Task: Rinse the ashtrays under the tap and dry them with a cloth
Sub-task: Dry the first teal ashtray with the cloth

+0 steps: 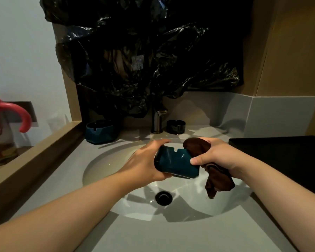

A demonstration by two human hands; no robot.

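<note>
Over the sink [105,166], the left hand [144,162] grips a teal ashtray [175,163] tipped on its side, fingers wrapped round it. The right hand [215,155] is closed on a brown cloth [198,148] pressed to the ashtray's rim. Two other ashtrays, a blue one [100,130] and a black one [175,126], sit either side of the tap [157,120]

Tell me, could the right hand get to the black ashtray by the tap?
Probably yes: the black ashtray stands in the open behind the basin, nothing blocking it. But the right hand is full of brown cloth.
</note>
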